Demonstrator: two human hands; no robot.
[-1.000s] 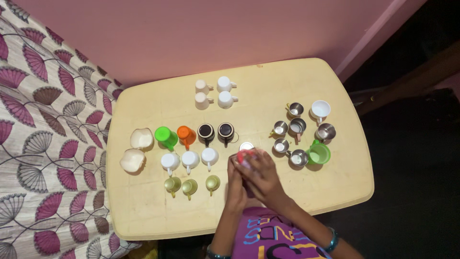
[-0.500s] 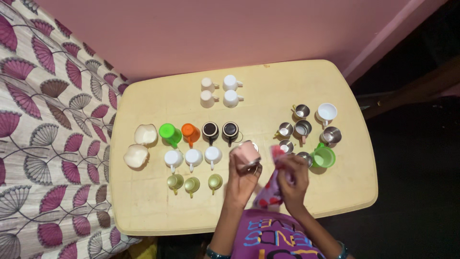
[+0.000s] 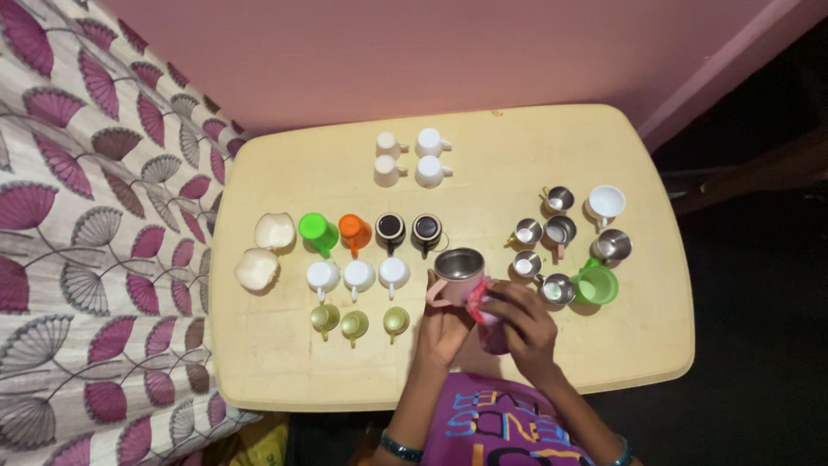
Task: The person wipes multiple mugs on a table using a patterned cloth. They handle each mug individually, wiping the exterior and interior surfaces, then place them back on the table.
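Head view, from above. Cream table (image 3: 604,147) carrying sorted cups: four white mugs (image 3: 412,158) at the far edge, steel cups (image 3: 552,250) with a green cup (image 3: 595,285) at right. Near edge, centre: left hand (image 3: 444,328) grasps a pink steel-lined mug (image 3: 457,274) from below; right hand (image 3: 522,324) clenches a pink cloth (image 3: 483,311) against the mug's side.

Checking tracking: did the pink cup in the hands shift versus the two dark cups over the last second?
Yes. The pink cup now sits upright, mouth up, just below-right of the dark cups, held by the left hand; earlier it lay lower, covered by both hands.
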